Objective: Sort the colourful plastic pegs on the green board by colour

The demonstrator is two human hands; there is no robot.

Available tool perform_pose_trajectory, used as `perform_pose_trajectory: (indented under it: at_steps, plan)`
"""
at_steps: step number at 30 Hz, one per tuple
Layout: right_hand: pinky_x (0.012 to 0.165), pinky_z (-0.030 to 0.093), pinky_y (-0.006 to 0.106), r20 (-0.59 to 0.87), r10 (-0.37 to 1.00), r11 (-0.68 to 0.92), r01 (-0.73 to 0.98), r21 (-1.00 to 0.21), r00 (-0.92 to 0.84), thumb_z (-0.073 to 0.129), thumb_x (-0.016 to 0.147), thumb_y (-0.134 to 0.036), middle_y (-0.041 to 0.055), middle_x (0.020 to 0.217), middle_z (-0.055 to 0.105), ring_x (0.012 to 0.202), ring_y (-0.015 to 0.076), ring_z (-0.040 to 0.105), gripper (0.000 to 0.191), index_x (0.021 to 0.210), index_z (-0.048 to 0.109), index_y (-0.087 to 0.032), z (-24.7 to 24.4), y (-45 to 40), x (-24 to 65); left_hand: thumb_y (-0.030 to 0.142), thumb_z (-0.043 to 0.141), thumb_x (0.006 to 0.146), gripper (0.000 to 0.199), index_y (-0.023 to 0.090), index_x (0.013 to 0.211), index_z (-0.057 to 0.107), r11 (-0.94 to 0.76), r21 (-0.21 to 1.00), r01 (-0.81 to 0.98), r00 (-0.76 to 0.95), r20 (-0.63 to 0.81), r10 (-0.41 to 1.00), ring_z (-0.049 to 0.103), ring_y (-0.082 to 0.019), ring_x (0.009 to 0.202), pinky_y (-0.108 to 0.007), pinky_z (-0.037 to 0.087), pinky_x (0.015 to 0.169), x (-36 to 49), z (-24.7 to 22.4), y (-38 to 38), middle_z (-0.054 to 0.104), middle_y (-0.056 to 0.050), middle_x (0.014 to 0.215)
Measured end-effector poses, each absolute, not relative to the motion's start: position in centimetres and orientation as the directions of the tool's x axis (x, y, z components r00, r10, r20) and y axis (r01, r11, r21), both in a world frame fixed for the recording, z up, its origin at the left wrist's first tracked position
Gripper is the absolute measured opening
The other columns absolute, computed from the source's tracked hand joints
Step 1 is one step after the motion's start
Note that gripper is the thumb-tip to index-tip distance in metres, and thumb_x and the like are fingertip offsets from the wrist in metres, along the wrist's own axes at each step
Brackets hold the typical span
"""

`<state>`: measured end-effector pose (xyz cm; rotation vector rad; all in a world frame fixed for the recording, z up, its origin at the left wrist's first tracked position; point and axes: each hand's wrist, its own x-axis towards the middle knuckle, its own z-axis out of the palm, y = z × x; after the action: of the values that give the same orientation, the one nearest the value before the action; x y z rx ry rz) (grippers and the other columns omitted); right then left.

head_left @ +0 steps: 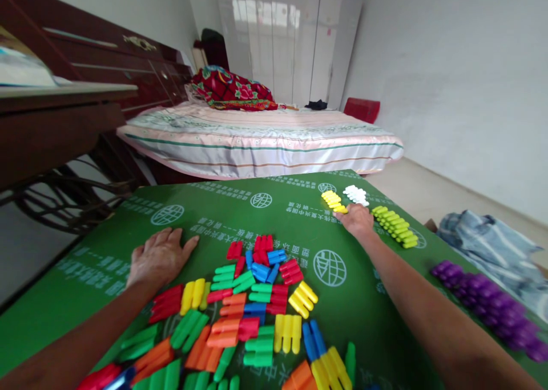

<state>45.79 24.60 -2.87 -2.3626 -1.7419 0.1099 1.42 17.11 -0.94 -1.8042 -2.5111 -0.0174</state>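
Note:
My left hand [157, 257] lies flat on the green board, fingers stretched out and thumb apart, holding nothing. Beside its wrist begins a loose heap of bullet-shaped plastic building blocks in red, green, orange, blue and yellow, among them a yellow block [193, 296] and a green block [189, 329]. Reaching far to the right, my right hand [358, 219] has its fingers closed on the near end of a row of yellow blocks [331, 199]; the fingers partly hide the end block. Just behind that hand sits a group of white blocks [355, 194].
Right of my right hand runs a row of yellow-green blocks [394, 225], and nearer stands a purple row [490, 304]. A bed [274, 144] is beyond the green board [205, 201]. Bluish cloth [492, 253] lies off the right edge. A dark wooden table [64, 110] juts in left.

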Motion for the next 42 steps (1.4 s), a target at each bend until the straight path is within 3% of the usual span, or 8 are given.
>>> perform_pose_trajectory:
  at_steps: [9, 42]
  plan:
    - [0.087, 0.046, 0.04, 0.069, 0.948, -0.297, 0.942, -0.156, 0.31, 0.05, 0.086, -0.06, 0.0131, 0.116, 0.063, 0.111, 0.0289, 0.056, 0.049, 0.106, 0.069, -0.019, -3.31, 24.87, 45.67, 0.06, 0.013, 0.085, 0.076, 0.012, 0.139, 0.036, 0.341, -0.028, 0.94, -0.34, 0.025, 0.94, 0.026, -0.032, 0.14, -0.055, 0.027, 0.113, 1.36, -1.18, 17.24, 0.029, -0.014, 0.152]
    - [0.087, 0.045, 0.041, 0.091, 0.943, -0.301, 0.939, -0.169, 0.319, 0.05, 0.085, -0.062, 0.0123, 0.114, 0.063, 0.111, 0.0287, 0.055, 0.05, 0.105, 0.067, -0.019, -3.52, 25.22, 45.74, 0.062, 0.01, 0.081, 0.081, 0.012, 0.14, 0.035, 0.351, -0.027, 0.936, -0.351, 0.007, 0.936, 0.024, -0.031, 0.14, -0.054, 0.025, 0.114, 1.44, -1.15, 17.42, 0.028, -0.014, 0.152]
